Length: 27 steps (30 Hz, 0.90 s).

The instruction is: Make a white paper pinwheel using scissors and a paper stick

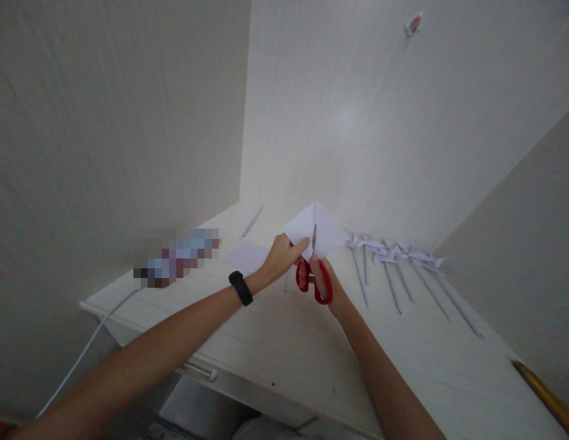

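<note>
My left hand pinches the left side of a creased white paper square, thumb on top, holding it up over the table. Red-handled scissors sit in my right hand, with fingers through the loops. Their blades point away from me and lie along the middle crease of the paper, close to its centre. Part of the blades is hidden, so how far they are apart is hard to tell. A black band circles my left wrist.
Several paper pinwheels on thin sticks lie at the right of the white table. Another paper sheet and thin sticks lie left. A blurred-out object with a white cable is at the left edge. Walls enclose the back.
</note>
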Available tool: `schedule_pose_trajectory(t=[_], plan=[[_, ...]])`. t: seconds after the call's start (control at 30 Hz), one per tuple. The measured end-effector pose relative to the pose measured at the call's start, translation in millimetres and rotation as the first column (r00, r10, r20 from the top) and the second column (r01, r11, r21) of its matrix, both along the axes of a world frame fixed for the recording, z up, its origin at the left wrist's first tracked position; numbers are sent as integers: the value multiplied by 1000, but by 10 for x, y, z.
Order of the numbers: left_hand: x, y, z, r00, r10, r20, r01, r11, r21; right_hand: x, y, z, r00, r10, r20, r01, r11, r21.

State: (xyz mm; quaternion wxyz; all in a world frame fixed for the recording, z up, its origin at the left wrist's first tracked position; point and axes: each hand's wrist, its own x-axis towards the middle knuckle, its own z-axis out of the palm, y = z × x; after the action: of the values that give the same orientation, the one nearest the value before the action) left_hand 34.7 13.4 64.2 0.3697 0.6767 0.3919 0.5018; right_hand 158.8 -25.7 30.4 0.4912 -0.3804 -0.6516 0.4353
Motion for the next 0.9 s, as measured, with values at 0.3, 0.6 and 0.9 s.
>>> schedule_pose_trajectory(t=[0.3, 0.6, 0.9], plan=[[-8, 18, -30, 999, 0, 49, -2, 999, 39, 3, 22, -38, 1000, 9, -20, -10, 1000, -28], [-2, 15, -30, 996, -35, 85, 33, 999, 26, -25, -26, 24, 997, 15, -78, -18, 999, -33], [-5, 49, -65, 993, -68, 96, 64, 997, 44, -22, -22, 21, 995, 33, -96, -36, 999, -27]])
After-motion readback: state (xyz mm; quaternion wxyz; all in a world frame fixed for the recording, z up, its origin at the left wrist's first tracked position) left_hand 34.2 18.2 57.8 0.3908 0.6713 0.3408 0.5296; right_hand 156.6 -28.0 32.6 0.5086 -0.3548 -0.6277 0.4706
